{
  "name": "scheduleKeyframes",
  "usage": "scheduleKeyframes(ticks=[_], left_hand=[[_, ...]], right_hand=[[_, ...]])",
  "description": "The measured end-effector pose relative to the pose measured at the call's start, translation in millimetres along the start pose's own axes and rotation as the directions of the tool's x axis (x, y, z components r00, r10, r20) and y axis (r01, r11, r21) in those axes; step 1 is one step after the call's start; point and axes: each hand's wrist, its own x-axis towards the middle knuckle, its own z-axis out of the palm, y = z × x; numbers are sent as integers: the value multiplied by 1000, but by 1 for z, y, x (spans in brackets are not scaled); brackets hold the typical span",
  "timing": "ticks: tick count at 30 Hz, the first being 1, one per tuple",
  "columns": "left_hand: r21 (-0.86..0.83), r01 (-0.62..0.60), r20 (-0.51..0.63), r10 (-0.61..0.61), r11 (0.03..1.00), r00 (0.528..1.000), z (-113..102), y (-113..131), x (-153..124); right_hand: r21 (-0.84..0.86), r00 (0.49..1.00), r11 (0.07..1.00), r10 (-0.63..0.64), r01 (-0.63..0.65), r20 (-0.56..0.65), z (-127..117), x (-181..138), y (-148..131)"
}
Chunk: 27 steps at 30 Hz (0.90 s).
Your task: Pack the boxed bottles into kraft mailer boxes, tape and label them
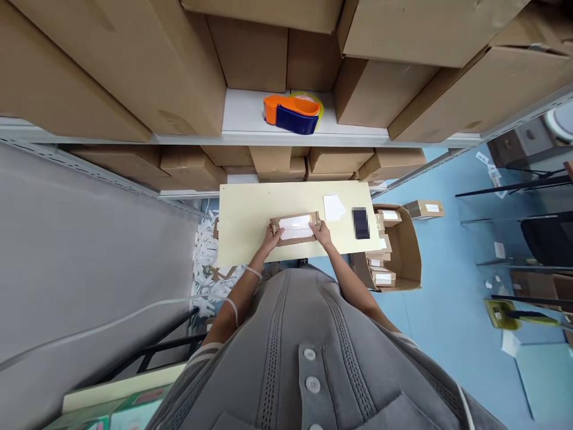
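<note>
Gripping both ends, the left hand (pixel 271 237) and right hand (pixel 320 232) clasp a small brown box (pixel 295 229) flat on the pale table (pixel 250 221), fingers curled around its sides, near a white slip (pixel 333 207).

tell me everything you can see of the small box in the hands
The small box is a low, oblong brown cardboard carton with a white sheet or label across its top. It lies flat, long side crosswise, near the front edge of the pale yellow table. The left hand grips its left end, the right hand its right end.
</note>
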Motion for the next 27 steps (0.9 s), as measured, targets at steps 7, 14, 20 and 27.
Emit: scheduleKeyframes(ticks=[7,14,20,27], left_hand=[[-2,63,-56,-63,998,996,4,3,3],[37,32,-100,-28,999,995,8,6,1],[50,41,-88,-37,998,995,7,10,-1],[-48,54,-4,-55,997,999,-6,15,-7]], right_hand=[[-167,1000,986,24,-26,-18,1,2,-10],[-220,999,975,-3,-6,-43,4,-1,-11],[-220,1000,976,1,-7,-27,3,1,-10],[22,999,999,35,-36,40,-13,0,-2]])
